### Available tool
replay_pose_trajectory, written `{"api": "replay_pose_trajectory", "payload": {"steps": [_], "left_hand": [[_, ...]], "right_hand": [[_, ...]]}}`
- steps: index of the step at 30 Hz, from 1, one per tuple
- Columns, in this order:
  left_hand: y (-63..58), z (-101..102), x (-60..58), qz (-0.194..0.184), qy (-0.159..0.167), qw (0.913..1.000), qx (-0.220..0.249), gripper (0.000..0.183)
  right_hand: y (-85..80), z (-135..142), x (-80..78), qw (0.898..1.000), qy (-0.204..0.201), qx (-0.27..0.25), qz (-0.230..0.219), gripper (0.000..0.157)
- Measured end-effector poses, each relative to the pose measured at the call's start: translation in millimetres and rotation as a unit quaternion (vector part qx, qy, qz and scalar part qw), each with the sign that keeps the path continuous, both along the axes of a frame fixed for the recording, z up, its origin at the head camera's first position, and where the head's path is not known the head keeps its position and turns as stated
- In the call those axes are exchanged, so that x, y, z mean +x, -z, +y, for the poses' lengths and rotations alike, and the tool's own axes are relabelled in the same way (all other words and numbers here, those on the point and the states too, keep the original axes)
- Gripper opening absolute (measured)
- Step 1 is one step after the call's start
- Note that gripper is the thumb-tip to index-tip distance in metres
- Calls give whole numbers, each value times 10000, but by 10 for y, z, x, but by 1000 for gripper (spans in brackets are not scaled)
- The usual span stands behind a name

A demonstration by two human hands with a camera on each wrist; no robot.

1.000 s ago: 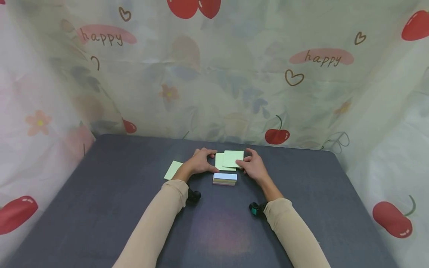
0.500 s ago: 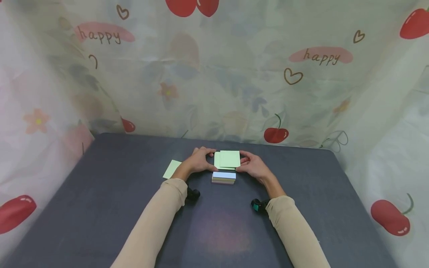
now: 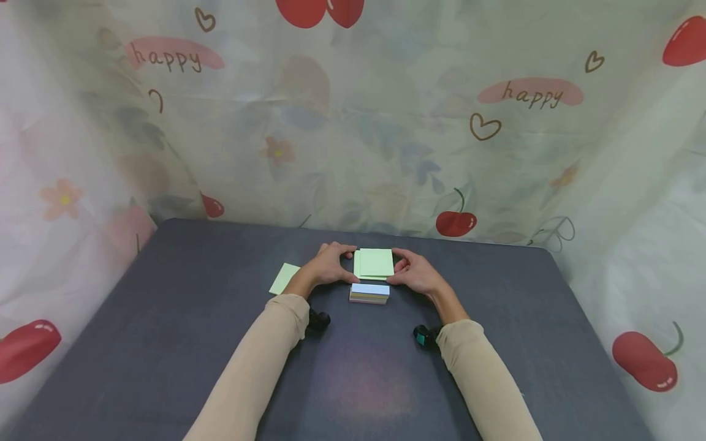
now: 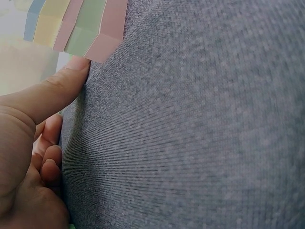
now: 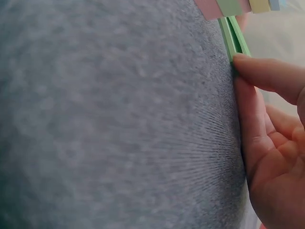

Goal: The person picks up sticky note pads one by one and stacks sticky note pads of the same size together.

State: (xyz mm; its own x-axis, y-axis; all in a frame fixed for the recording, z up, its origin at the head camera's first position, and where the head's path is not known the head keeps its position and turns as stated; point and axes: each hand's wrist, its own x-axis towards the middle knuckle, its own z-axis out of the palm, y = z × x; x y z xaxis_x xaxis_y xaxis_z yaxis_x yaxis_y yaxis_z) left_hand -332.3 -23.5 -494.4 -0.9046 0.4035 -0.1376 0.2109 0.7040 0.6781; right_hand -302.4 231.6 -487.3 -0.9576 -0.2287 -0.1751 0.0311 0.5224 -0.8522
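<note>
Pale green sticky notes (image 3: pixel 376 262) lie in a small pile near the table's far side, the top sheets shifted slightly right of those beneath. My left hand (image 3: pixel 328 264) holds the pile's left side, thumb at the near corner and index finger at the far one. On the right side my right hand (image 3: pixel 417 271) grips it the same way. In the right wrist view the thumb touches the edge of the green notes (image 5: pixel 229 40), which show a narrow gap between layers. The left wrist view shows the left thumb (image 4: pixel 66 81) low by the cloth; the notes are mostly hidden there.
Just in front of the pile sits a multicoloured block of sticky notes (image 3: pixel 369 294), blue on top. Another pale green note (image 3: pixel 284 278) lies left, partly behind the left wrist. Dark grey cloth covers the table (image 3: pixel 165 343); a printed curtain (image 3: pixel 353 153) hangs behind.
The upper green notes have slid left, now nearly lined up over the lower ones. My right hand moved left with them and its thumb went from on top to the near corner. Left hand stayed.
</note>
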Motion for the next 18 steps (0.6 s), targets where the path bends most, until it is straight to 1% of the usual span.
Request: {"api": "replay_pose_trajectory", "payload": {"steps": [4, 9, 18], "left_hand": [[-3, 10, -4, -17, 19, 10000, 4, 86], [-7, 10, -12, -32, -16, 10000, -25, 87], [-13, 10, -7, -55, -13, 10000, 19, 85]], "right_hand": [[-7, 17, -13, 9999, -150, 81, -24, 83], [-31, 2, -10, 9995, -291, 152, -44, 79], [-45, -23, -20, 9993, -260, 232, -114, 76]]}}
